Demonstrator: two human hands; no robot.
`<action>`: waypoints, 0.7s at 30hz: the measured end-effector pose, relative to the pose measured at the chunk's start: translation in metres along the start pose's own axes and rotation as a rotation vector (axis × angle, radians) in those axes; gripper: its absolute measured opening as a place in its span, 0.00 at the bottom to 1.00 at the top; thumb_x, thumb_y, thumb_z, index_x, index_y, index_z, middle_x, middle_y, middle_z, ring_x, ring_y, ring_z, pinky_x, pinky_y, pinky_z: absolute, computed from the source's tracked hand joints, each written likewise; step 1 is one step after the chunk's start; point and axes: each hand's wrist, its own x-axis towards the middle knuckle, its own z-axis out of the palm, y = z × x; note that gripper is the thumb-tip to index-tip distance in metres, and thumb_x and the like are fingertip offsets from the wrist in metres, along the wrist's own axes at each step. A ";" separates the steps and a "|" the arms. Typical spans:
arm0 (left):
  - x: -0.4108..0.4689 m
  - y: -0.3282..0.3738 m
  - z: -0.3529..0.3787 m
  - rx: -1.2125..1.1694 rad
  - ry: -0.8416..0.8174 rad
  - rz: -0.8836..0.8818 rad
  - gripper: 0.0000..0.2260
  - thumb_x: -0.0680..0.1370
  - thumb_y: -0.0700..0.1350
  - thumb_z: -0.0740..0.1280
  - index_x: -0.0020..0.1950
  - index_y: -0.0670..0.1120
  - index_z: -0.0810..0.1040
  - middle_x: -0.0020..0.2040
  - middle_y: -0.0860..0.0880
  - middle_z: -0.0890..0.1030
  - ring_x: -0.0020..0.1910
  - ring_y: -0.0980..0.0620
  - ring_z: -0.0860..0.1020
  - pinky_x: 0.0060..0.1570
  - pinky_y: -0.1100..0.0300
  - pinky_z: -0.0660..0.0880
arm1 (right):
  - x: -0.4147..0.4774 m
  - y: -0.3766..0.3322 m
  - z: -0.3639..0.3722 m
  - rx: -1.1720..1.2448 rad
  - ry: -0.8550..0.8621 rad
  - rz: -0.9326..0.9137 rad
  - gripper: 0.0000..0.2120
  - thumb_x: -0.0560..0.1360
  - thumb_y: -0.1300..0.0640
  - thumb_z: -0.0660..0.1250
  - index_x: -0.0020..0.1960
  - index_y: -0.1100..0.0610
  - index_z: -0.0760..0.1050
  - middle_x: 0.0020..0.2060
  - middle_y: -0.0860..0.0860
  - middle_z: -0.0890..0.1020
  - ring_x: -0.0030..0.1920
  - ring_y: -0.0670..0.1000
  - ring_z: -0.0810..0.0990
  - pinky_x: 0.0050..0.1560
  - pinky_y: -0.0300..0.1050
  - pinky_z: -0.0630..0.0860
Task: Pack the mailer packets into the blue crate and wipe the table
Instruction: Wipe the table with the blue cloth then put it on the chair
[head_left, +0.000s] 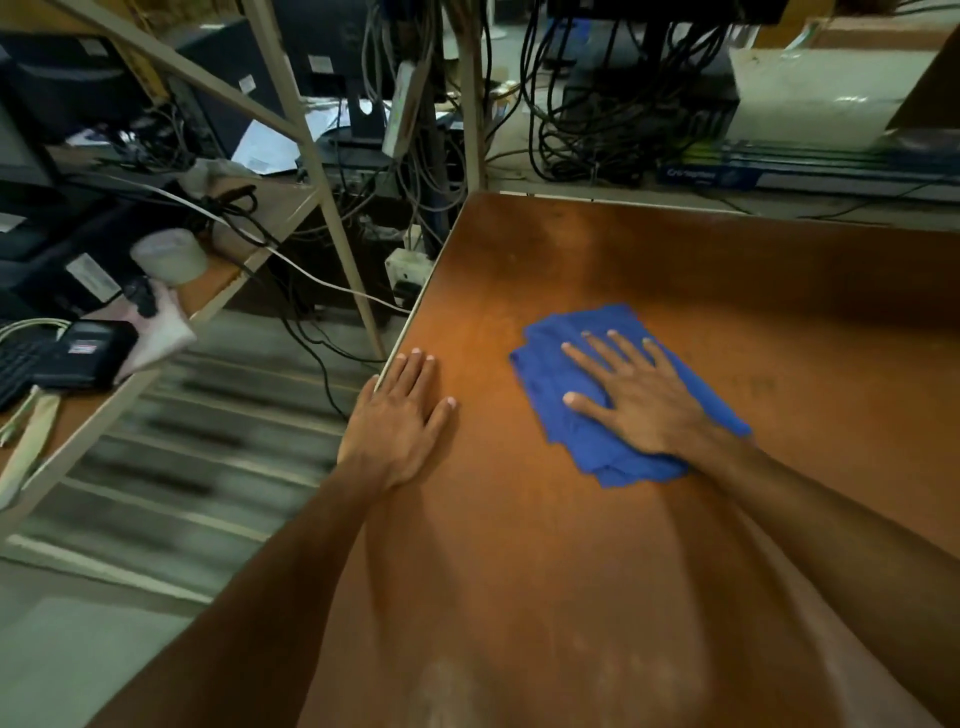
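The right hand (636, 397) lies with fingers (597, 345) spread flat and pressed on a crumpled blue cloth (618, 452) at the centre of the frame, not gripping it, only pinning it under the palm. The left hand (402, 421) rests open and flat, holding nothing, at the table's left edge, thumb out, apparently bracing. The brown table (675, 260) shows no mailer packets and no blue crate anywhere in view, so packing looks finished and the wiping step is in hand. Pale dusty smears remain toward the bottom centre; the next move likely calls for sliding the cloth down there under steady palm pressure.
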 end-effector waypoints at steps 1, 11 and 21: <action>-0.001 0.000 0.000 0.016 -0.017 0.005 0.31 0.82 0.65 0.42 0.81 0.50 0.46 0.81 0.51 0.47 0.79 0.54 0.44 0.77 0.50 0.44 | -0.002 0.023 -0.001 0.012 0.012 0.121 0.41 0.70 0.23 0.33 0.79 0.39 0.43 0.80 0.47 0.51 0.79 0.54 0.49 0.76 0.62 0.46; -0.040 0.012 0.004 0.032 -0.030 -0.006 0.33 0.80 0.68 0.39 0.81 0.53 0.42 0.81 0.51 0.43 0.79 0.52 0.40 0.77 0.43 0.42 | -0.031 0.028 -0.006 0.060 0.001 0.158 0.38 0.71 0.24 0.34 0.78 0.37 0.44 0.80 0.44 0.52 0.79 0.54 0.48 0.76 0.63 0.46; -0.044 0.015 0.003 0.040 0.001 -0.019 0.31 0.81 0.65 0.42 0.81 0.53 0.45 0.81 0.52 0.46 0.79 0.53 0.42 0.77 0.46 0.44 | 0.059 -0.047 -0.007 0.141 -0.028 -0.123 0.32 0.77 0.29 0.40 0.78 0.36 0.43 0.80 0.42 0.48 0.79 0.51 0.44 0.76 0.62 0.41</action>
